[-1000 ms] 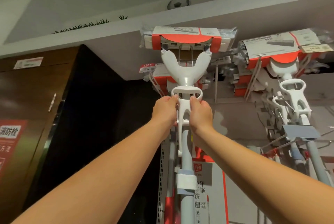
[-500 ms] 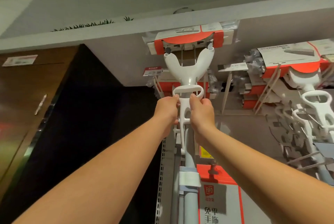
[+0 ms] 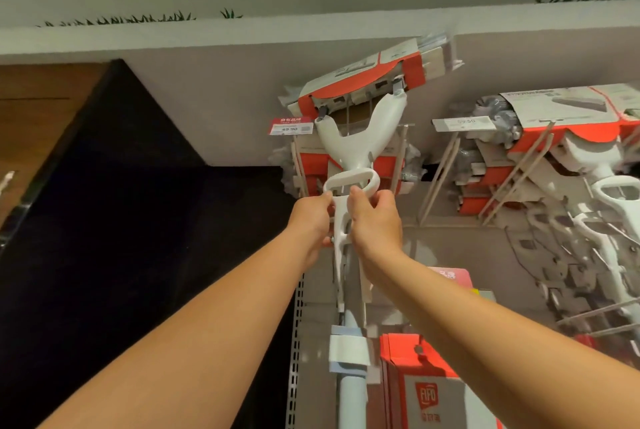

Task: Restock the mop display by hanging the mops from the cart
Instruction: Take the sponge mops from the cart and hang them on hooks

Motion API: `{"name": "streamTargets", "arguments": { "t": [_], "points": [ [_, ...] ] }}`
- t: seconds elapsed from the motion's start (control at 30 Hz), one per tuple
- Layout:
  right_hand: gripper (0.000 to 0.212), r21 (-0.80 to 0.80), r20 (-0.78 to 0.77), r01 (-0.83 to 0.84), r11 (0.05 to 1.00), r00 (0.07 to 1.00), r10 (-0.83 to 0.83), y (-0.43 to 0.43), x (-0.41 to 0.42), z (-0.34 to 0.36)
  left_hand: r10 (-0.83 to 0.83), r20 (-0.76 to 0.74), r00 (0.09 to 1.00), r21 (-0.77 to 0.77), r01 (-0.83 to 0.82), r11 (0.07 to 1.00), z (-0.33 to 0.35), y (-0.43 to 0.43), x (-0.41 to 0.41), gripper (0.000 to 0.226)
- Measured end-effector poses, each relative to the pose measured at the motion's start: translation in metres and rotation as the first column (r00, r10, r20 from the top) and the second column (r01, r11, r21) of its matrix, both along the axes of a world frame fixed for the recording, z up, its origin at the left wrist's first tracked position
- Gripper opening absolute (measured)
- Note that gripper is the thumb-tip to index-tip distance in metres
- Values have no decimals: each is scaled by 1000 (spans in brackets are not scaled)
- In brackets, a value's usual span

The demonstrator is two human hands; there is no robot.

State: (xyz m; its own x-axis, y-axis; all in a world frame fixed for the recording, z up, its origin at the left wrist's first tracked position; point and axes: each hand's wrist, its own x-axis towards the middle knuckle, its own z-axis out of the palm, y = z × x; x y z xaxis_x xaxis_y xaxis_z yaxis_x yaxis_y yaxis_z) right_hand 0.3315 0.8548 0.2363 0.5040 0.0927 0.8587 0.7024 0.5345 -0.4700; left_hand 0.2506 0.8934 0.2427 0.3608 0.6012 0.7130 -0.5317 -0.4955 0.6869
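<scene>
**Mop up at the top left of the display**

Both hands are raised high, side by side and nearly touching. The left hand and right hand each grip the white mop just under its loop handle, fingers curled round the frame. Its head, in an orange-and-white sleeve, sits tilted near the top left corner of the display rack, right end higher. A red price tag is just left of it. More mops hang further right.

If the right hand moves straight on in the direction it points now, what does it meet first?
The right hand would likely meet the white loop of the mop just above its fingers; depth is unclear.
</scene>
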Motion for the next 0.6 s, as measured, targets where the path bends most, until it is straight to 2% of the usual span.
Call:
{"name": "streamTargets", "arguments": {
  "t": [0.27, 0.47, 0.6],
  "points": [
    [28, -36, -20, -62, 997, 998, 61, 32, 14, 12, -19, 21, 1000, 5, 19, 1000, 6, 34, 6, 31],
    [24, -27, -137, -239, 971, 963, 233, 53, 29, 7, 66, -8, 998, -19, -66, 998, 8, 53, 24, 24],
    [25, -47, -177, -256, 965, 953, 245, 71, 41, -10, 87, -50, 995, -3, -88, 996, -7, 71, 37, 23]
  ]
}}
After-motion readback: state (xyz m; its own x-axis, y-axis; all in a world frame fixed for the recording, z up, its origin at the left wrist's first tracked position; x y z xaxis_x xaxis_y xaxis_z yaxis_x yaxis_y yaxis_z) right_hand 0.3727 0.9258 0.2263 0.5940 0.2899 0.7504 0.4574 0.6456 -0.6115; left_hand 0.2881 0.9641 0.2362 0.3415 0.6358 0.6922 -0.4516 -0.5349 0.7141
